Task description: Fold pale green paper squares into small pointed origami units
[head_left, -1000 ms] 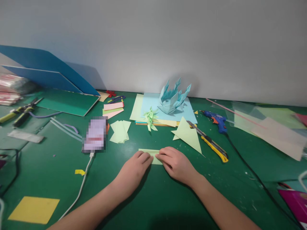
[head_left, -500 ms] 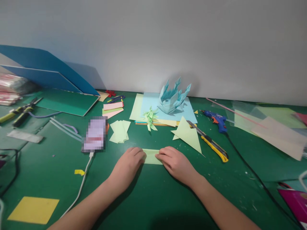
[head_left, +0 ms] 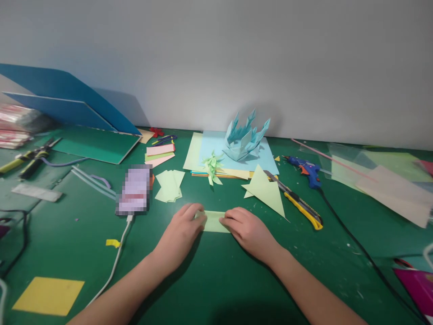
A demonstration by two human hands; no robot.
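Observation:
A small pale green paper strip (head_left: 215,222) lies on the green tabletop, folded lengthwise. Its left end is gripped by my left hand (head_left: 184,230), whose fingers are closed at the edge. My right hand (head_left: 248,230) pinches the right end, fingertips pressed on the paper. Both ends are covered by the hands. Beyond the strip sits a pale green folded paper flower (head_left: 213,167). Pale green paper triangles (head_left: 265,192) lie past my right hand, and a small stack of pale green paper pieces (head_left: 169,186) past my left.
A blue folded paper piece (head_left: 241,146) stands on stacked sheets by the wall. To the right are a yellow utility knife (head_left: 301,207) and a blue glue gun (head_left: 306,170) with a black cord. A phone (head_left: 134,189) on a white cable and pliers (head_left: 37,160) are left.
My left hand has slid left along the strip to its left end, uncovering more of the paper's middle. My right hand has stayed in place.

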